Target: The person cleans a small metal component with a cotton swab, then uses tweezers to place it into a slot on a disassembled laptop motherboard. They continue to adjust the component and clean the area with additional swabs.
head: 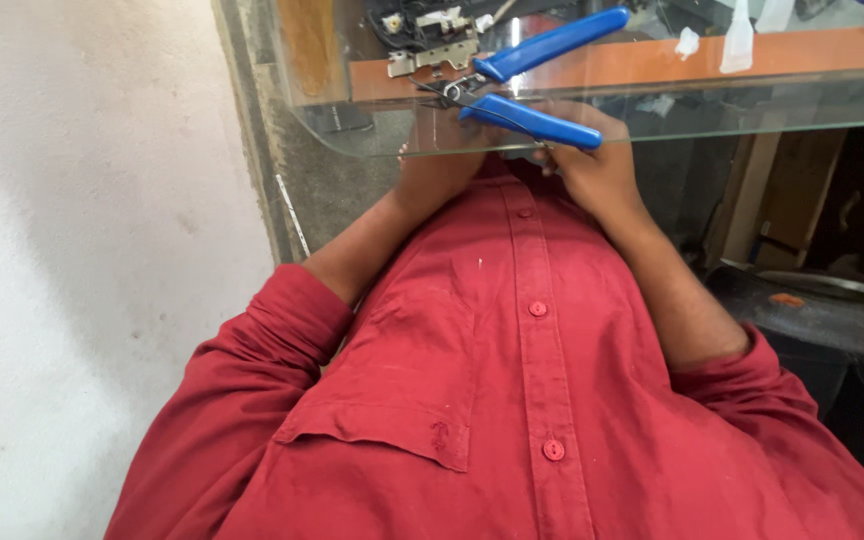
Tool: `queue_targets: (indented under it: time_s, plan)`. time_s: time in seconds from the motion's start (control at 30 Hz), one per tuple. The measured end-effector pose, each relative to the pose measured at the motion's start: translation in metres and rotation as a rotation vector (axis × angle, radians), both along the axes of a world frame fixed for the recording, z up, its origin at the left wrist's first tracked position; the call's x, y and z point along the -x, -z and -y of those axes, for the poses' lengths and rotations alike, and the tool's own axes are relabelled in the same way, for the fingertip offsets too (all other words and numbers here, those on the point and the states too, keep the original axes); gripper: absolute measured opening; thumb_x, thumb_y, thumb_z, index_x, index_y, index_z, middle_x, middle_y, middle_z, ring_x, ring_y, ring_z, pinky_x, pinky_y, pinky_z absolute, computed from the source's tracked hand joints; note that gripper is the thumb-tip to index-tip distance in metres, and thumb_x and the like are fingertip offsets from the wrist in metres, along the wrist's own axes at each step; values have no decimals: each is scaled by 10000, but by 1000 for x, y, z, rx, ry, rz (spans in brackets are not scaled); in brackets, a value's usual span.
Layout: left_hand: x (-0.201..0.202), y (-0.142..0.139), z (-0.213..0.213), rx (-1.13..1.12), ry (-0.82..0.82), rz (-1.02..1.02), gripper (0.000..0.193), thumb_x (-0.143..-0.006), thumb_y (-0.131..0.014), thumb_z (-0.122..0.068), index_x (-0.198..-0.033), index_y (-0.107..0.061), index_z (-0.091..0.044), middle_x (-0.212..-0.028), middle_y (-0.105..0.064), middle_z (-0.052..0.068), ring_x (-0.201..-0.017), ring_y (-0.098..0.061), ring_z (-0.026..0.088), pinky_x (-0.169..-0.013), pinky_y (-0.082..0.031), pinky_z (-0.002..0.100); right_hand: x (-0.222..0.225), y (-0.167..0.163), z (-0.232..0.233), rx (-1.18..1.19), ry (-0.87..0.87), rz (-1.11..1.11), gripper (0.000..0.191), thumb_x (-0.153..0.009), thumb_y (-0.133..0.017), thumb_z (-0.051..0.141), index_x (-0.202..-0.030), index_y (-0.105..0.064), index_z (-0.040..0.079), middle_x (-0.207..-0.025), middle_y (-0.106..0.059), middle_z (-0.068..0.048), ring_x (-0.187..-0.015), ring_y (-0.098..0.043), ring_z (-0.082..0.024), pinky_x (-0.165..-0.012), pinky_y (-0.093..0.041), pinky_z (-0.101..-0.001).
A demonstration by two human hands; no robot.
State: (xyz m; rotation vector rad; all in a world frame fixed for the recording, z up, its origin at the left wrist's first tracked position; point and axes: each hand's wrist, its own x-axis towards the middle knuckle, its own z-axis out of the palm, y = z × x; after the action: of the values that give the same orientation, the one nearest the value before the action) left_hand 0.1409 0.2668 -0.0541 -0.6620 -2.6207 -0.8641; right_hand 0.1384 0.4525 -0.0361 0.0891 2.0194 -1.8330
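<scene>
left hand: tucked under the glass shelf, close against the chest; fingers hidden, so I cannot tell how far they are curled or whether they hold anything
right hand: also beneath the glass edge, grip unreadable
pliers: blue handles spread apart, lying on top of the glass, just above both hands, jaws toward a small metal bracket
step in hand: seemingly handling something small below the pane
next move: likely bringing a hand up over the glass edge to the pliers

Blue-handled pliers on glass shelf
</scene>
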Motion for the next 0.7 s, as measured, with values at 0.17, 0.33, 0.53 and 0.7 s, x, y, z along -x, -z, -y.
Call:
queue_targets:
  time_s: [0.17,0.33,0.53,0.7]
  plan:
    - [-2,0,-7,-65,-35,63,321,-980,-695,-282,-1237,-691,-90,-1096,-706,116,-968,-628,339,-803,-483,493,3,3,0,100,49,74,207,-978,-645,-24,-1177,-700,-21,-975,-735,-58,-779,-667,-91,-645,-556,-225]
    - [-4,1,-3,-188,-62,319,192,-916,-756,-276,-1049,-733,-140,-997,-695,100,-927,-641,335,-834,-492,476,0,7,-1,-2,-6,126,123,-969,-716,-11,-1090,-721,-32,-898,-718,-81,-721,-657,-107,-621,-538,-237]
    - [-13,-5,7,-230,17,161,145,-855,-762,-165,-992,-716,-151,-1013,-696,54,-983,-653,308,-893,-482,454,-3,8,-2,114,9,336,113,-951,-718,53,-1055,-727,10,-961,-744,-44,-757,-656,-86,-628,-525,-224]
    - [-19,-3,15,-269,92,104,118,-889,-792,-180,-986,-730,-153,-969,-696,38,-931,-668,279,-835,-491,445,-3,13,-10,149,-165,408,149,-1007,-667,154,-1057,-735,32,-978,-740,-32,-768,-626,-77,-658,-501,-214]
